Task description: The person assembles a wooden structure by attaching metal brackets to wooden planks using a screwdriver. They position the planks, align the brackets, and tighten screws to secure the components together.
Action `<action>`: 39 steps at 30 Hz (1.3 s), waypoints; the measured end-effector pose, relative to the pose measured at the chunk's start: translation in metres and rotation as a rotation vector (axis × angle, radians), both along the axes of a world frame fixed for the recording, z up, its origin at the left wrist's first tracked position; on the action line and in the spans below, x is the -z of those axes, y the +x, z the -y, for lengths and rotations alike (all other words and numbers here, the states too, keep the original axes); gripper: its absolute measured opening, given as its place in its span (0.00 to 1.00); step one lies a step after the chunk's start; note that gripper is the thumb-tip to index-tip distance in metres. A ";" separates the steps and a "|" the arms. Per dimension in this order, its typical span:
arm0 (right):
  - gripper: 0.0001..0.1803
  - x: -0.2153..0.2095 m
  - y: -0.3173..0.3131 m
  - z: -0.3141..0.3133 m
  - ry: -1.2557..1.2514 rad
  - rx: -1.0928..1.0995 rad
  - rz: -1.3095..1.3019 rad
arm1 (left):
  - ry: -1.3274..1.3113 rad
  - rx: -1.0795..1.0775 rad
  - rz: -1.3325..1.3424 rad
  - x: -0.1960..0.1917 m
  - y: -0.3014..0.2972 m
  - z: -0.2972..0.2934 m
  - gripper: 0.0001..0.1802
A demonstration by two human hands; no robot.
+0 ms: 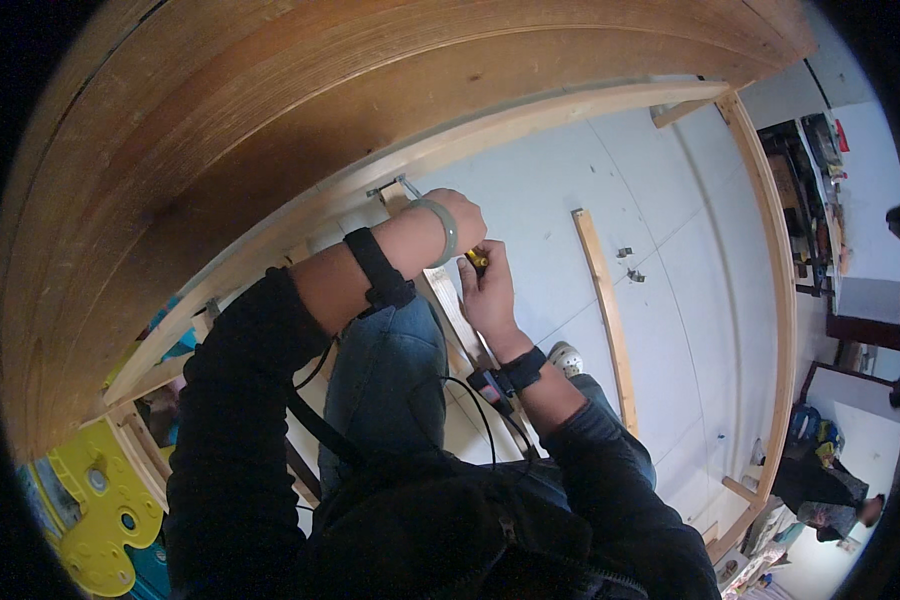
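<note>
On a pale floor (610,170) inside a wooden frame (770,260), right hand (490,290) fingers clamp a yellow-handled screwdriver (477,259); left hand (460,215) grip hidden; one loose slat (602,300), two brackets (630,265) beyond the fingertips.

One head-worn fisheye view looks steeply down, close over the hands (rim seemingly vignetted).

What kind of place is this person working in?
Probably a room at home where wooden furniture is being put together: a big wooden frame lies on the floor, a loose slat beside it, and crowded shelves line the wall.
</note>
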State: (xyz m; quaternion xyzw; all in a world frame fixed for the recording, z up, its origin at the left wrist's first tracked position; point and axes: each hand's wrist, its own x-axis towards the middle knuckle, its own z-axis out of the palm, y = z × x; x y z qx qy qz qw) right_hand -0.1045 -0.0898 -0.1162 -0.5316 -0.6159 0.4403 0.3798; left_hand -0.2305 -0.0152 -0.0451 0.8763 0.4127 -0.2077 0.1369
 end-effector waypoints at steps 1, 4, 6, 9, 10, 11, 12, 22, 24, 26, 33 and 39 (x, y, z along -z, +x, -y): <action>0.12 -0.006 0.004 -0.002 -0.222 -0.024 -0.107 | -0.004 0.017 -0.003 -0.001 -0.002 0.000 0.11; 0.21 -0.016 0.018 -0.013 -0.978 -0.159 -0.576 | 0.012 0.002 0.016 -0.005 -0.007 0.000 0.11; 0.23 -0.012 0.025 -0.020 -1.273 -0.224 -0.800 | -0.018 -0.029 0.043 -0.006 -0.011 0.000 0.11; 0.15 0.009 0.014 -0.010 -0.697 -0.149 -0.503 | -0.077 -0.075 0.053 -0.006 -0.014 -0.002 0.11; 0.13 0.016 0.009 -0.006 -0.485 -0.163 -0.355 | -0.047 -0.089 0.027 -0.006 -0.013 -0.003 0.10; 0.09 0.020 0.008 -0.006 -0.297 -0.084 -0.142 | -0.020 -0.103 0.000 -0.005 -0.013 -0.003 0.10; 0.10 0.023 0.006 -0.003 -0.121 -0.072 -0.084 | -0.009 -0.082 -0.017 -0.004 -0.012 -0.003 0.10; 0.17 -0.023 0.026 -0.023 -1.015 -0.156 -0.643 | 0.111 -0.175 0.140 -0.003 -0.021 0.013 0.10; 0.16 -0.015 0.020 -0.023 -0.772 -0.151 -0.427 | 0.082 -0.210 0.133 -0.003 -0.018 0.014 0.11; 0.11 -0.005 0.015 -0.021 -0.345 -0.090 -0.196 | 0.026 -0.241 0.101 -0.001 -0.012 0.014 0.11; 0.11 -0.009 0.004 -0.002 0.476 -0.034 0.294 | 0.105 -0.037 0.074 0.002 -0.014 0.008 0.10; 0.17 -0.026 0.026 -0.025 -1.084 -0.215 -0.684 | 0.279 -0.079 0.250 -0.001 -0.021 0.018 0.09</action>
